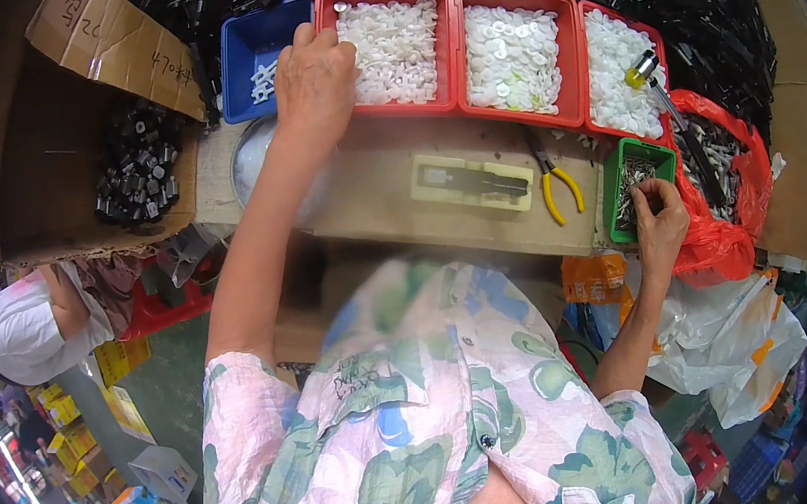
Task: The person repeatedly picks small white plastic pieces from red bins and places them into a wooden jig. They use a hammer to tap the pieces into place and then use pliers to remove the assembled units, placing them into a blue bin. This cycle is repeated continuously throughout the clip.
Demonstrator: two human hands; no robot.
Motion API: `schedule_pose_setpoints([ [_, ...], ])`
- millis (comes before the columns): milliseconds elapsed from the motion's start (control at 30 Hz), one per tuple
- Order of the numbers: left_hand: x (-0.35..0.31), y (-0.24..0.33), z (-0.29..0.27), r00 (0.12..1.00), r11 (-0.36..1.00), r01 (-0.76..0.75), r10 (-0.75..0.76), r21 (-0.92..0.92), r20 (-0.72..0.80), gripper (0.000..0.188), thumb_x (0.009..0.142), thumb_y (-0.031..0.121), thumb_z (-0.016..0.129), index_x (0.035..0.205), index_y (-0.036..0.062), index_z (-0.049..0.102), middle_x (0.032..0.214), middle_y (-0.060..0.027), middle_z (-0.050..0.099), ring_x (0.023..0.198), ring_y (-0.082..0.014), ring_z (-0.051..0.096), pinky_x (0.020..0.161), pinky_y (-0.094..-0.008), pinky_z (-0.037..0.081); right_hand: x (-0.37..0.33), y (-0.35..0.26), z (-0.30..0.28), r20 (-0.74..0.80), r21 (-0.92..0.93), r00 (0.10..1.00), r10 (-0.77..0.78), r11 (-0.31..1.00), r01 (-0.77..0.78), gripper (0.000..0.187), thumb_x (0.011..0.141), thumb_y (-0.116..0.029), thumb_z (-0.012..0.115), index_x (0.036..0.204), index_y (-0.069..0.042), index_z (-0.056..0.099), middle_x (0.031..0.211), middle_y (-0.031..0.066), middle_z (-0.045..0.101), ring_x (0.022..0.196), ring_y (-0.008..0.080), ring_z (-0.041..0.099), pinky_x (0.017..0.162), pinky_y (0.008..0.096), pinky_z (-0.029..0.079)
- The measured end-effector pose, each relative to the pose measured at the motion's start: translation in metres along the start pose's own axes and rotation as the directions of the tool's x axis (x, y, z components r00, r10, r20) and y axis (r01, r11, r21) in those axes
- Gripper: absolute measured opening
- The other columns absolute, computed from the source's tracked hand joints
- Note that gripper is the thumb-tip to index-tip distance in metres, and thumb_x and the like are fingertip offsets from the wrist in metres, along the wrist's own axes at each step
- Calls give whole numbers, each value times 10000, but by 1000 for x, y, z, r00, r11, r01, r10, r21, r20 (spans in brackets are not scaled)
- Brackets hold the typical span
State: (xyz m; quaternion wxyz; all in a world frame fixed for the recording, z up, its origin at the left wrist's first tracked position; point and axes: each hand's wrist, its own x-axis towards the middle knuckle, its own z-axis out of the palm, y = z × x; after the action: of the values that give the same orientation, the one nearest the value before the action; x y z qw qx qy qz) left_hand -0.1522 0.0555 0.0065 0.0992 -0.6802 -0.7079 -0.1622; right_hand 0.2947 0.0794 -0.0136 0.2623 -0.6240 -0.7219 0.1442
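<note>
My left hand (314, 80) is at the wall between a blue bin (233, 66) with a few white plastic pieces and a red bin (448, 55) full of small white parts. Its fingers are curled, tips hidden. At a green tray (612, 211) of small metal pins (634, 181), my right hand (660, 220) has thumb and forefinger pinched together over the near edge; anything between them is too small to make out. Between the hands, a cream block (429, 170) lies on the bench with a dark elongated part (481, 182) in its recess. Yellow-handled pliers (559, 191) lie beside it.
Two more red bins (568, 116) (665, 124) hold white parts; a yellow-handled tool (641, 70) lies across the rightmost. Black parts (686, 6) heap behind. A cardboard box (24, 198) with black pieces stands left, a red bag (711, 250) right. Another person's arm (67, 303) shows left.
</note>
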Motion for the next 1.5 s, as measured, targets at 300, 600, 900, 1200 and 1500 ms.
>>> schedule_pose_setpoints([
  [300,4,-7,1,998,996,-63,62,-63,-24,144,751,105,774,866,43,713,853,-69,653,887,-261,576,765,-390,478,-1,-12,-7,-19,1,999,-29,1000,29,110,896,-54,706,949,41,692,861,97,690,772,164,643,724,306,508],
  [600,-24,57,-18,850,-122,499,-125,-858,512,111,931,104,705,1005,24,688,924,-26,703,763,-95,642,662,-246,500,-2,-104,5,41,365,975,-218,912,188,58,883,1,649,899,57,653,817,110,647,755,193,622,709,307,489],
  [900,-64,109,3,709,-766,547,209,-337,674,136,924,140,728,990,45,658,895,-31,691,718,-89,621,621,-199,505,-9,-163,35,166,611,891,-423,753,244,68,867,-30,666,855,28,632,775,126,612,698,244,615,639,344,468],
  [1200,-65,112,1,690,-625,638,206,-450,694,81,929,106,717,956,38,681,867,-45,691,694,-94,618,621,-208,520,-5,-148,29,256,649,835,-487,727,225,107,870,-64,648,852,35,613,765,129,598,684,266,607,622,362,462],
  [1500,-71,116,-3,663,-571,671,176,-474,727,96,925,93,720,975,50,650,851,-36,671,706,-99,631,623,-206,530,-4,-151,31,294,579,837,-461,782,228,114,880,-70,679,875,33,632,783,138,617,693,267,624,621,365,472],
])
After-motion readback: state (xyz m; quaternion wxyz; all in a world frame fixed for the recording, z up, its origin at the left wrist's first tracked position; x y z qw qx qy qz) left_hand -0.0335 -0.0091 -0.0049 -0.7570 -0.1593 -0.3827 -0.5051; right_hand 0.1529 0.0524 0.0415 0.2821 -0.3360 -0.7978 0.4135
